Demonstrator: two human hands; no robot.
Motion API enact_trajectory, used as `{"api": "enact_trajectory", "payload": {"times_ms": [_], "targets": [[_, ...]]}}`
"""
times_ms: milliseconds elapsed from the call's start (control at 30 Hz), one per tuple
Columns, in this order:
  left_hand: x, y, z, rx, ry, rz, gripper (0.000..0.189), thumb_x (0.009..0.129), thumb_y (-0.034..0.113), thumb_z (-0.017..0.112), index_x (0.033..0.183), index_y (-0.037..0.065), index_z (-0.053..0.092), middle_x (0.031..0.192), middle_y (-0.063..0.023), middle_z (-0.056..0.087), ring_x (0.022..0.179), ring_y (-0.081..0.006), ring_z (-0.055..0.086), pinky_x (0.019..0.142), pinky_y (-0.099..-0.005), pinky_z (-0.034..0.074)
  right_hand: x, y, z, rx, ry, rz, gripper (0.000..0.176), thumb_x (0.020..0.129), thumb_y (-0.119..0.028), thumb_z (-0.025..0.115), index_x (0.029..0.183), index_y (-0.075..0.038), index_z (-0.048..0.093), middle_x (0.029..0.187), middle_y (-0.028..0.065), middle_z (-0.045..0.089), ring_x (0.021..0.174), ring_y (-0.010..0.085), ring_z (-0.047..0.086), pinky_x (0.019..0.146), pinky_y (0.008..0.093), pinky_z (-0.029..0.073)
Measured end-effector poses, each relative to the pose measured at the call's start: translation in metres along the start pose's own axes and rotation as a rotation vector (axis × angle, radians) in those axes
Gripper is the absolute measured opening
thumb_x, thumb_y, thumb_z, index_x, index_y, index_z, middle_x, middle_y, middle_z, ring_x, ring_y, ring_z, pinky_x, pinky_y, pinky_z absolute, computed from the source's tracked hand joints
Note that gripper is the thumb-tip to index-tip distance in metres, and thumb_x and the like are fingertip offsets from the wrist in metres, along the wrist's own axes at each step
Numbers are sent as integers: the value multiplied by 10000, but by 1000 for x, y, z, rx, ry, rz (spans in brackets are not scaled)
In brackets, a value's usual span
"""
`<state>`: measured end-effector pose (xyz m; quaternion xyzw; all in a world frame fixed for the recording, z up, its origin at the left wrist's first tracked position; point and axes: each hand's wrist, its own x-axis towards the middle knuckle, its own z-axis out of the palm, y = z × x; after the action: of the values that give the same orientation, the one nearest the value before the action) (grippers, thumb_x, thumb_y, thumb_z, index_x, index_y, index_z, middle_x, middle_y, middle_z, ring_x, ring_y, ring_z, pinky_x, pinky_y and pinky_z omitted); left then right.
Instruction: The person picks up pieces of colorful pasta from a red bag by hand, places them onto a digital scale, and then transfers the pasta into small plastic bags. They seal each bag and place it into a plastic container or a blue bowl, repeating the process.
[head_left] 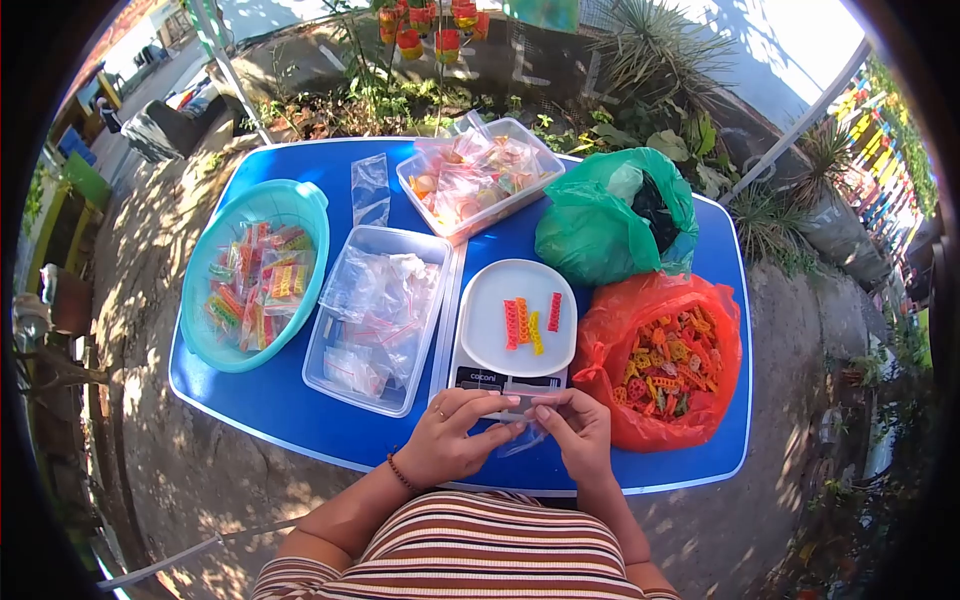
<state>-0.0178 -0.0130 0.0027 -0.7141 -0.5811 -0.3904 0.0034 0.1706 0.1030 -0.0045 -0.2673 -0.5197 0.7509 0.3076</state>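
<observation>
Between my two hands is a small clear plastic bag (522,440), at the near edge of the table. My left hand (462,436) pinches one side of it, and my right hand (578,430) grips the other side with thumb and fingers. Just beyond them stands a kitchen scale (480,378) with a white plate (482,345) on top. On the plate lie several ridged snack pieces (520,322) in red, orange and yellow. To the right, an orange-red plastic bag (600,335) gapes around many loose snack pieces (672,365) of the same colours.
A clear tub (310,365) of empty plastic bags stands left of the scale. Farther left is a turquoise basket (322,240) of filled packets. Another tub (548,165) of packets, a flat plastic bag (370,190) and a green bag (590,220) sit at the back of the blue table (270,420).
</observation>
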Motion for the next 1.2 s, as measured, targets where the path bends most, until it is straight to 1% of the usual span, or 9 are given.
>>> {"api": "enact_trajectory", "payload": {"times_ms": [33, 133, 200, 267, 333, 433, 567, 667, 1200], "targets": [[-3, 2, 1, -71, 2, -75, 323, 790, 206, 857, 1096, 158, 767, 1353, -58, 601, 1217, -220, 580, 980, -360, 484, -3, 1, 1, -22, 3, -16, 163, 985, -2, 663, 1134, 62, 680, 993, 90, 740, 921, 117, 695, 794, 242, 552], [-1, 27, 10, -902, 265, -605, 425, 864, 250, 805, 1240, 78, 707, 1395, -75, 570, 1258, -238, 572, 1005, -392, 492, -11, 3, 6, -113, -21, -38, 141, 972, 18, 671, 1104, 58, 699, 951, 77, 749, 879, 106, 698, 778, 239, 553], [-12, 17, 21, -1078, 86, -705, 339, 989, 230, 701, 1265, 34, 704, 1355, -129, 635, 1316, -254, 570, 1070, -397, 478, -14, 4, 10, -211, -71, -19, 126, 962, 16, 682, 1078, 50, 717, 926, 72, 755, 848, 95, 699, 762, 239, 555], [-21, 9, 26, -1264, -59, -743, 303, 1025, 194, 651, 1269, 24, 706, 1319, -169, 673, 1339, -259, 568, 1103, -401, 462, -6, 0, 14, -443, -131, -189, 131, 923, -12, 728, 1047, 25, 745, 898, 103, 761, 780, 129, 717, 727, 260, 562], [-18, 12, 27, -1186, 96, -758, 280, 1039, 143, 618, 1269, 5, 702, 1207, -179, 732, 1200, -232, 667, 1038, -353, 521, -2, -14, 19, -643, -168, -264, 142, 908, -36, 747, 1041, 16, 751, 889, 125, 757, 763, 153, 724, 712, 273, 563], [-13, 5, 20, -1086, 180, -884, 265, 1019, 108, 648, 1245, -20, 701, 1143, -136, 758, 1006, -201, 742, 907, -305, 590, 15, -12, 16, -846, 9, -448, 174, 881, -42, 748, 1043, 19, 732, 922, 143, 731, 819, 254, 713, 755, 331, 555], [-14, -3, 15, -1315, 238, -1022, 253, 1011, 115, 667, 1224, -14, 709, 1128, -148, 759, 992, -170, 735, 852, -284, 592, 52, -14, 15, -1206, 203, -594, 204, 865, -25, 712, 1062, 28, 714, 1038, 166, 688, 975, 347, 639, 869, 412, 531], [-14, 1, 14, -1528, 247, -1225, 260, 1000, 148, 694, 1202, -13, 720, 1109, -134, 763, 979, -153, 730, 811, -269, 583, 68, -8, 19, -1365, 261, -498, 209, 866, -46, 697, 1057, 37, 708, 1073, 170, 653, 1013, 340, 602, 885, 423, 519], [-8, 3, 29, -1105, 230, -915, 207, 857, 47, 835, 1003, -29, 708, 939, -131, 770, 840, -131, 744, 755, -237, 602, 57, -6, 4, -1385, 236, -493, 115, 841, -38, 733, 933, -23, 666, 934, 102, 678, 896, 284, 632, 762, 375, 524]]}}
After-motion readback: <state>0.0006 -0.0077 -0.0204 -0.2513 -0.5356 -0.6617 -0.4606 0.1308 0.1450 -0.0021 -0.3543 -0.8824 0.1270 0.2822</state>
